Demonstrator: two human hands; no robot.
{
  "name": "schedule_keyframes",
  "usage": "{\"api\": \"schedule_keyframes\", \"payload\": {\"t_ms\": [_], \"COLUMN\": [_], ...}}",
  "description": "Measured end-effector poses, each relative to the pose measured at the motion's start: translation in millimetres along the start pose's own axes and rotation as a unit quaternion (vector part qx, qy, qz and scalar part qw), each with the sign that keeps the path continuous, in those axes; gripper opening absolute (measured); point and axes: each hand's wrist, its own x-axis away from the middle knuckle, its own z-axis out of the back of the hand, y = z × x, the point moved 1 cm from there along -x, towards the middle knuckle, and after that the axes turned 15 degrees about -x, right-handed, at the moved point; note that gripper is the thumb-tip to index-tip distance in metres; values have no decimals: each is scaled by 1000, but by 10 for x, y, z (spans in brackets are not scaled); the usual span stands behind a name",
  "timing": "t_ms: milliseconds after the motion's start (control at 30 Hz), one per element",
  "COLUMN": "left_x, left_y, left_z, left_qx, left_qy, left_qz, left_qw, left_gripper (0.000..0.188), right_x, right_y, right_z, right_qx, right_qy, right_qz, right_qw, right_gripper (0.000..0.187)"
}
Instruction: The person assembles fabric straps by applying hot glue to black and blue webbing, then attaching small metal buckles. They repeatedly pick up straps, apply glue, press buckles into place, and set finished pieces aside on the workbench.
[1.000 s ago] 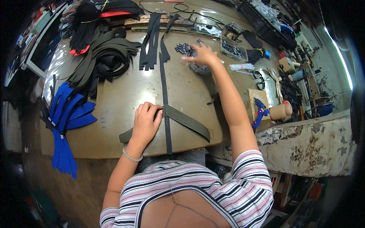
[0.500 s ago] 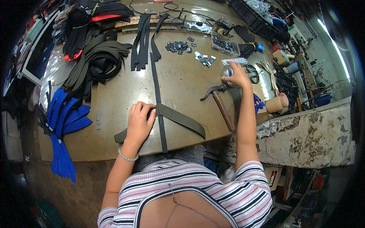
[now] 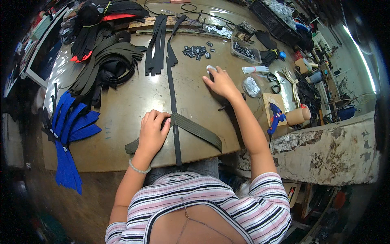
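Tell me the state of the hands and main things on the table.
Left hand: fingers bent, over the olive strap
Right hand: fingers bent at the tags, grip unclear
Tags: mostly hidden
Olive strap: slanting down either side of the black strip
Black strip: laid lengthwise
Clips: loosely piled
Box: holding dark pieces
Blue straps: bundled, ends fanned
Bag: crumpled
Glue gun: lying on its side

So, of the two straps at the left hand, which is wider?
The olive strap, which shows on both sides of the left hand; the black strap, running toward the person, is clearly narrower.

Striped top; pale beaded bracelet; thin necklace
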Motion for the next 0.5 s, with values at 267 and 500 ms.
{"api": "schedule_keyframes", "payload": {"t_ms": [267, 500], "left_x": [1, 41], "left_y": [31, -6], "left_z": [-3, -7], "left_qx": [-15, 5], "left_qy": [-9, 18], "left_qz": [1, -3], "left_qw": [1000, 1000], "left_gripper": [13, 14], "right_x": [-763, -670], "right_y": [-341, -475], "right_z": [-71, -145], "right_qx": [-100, -72], "right_qy": [141, 142], "right_qz": [35, 79], "right_qw": [984, 984], "right_gripper": [29, 21]}}
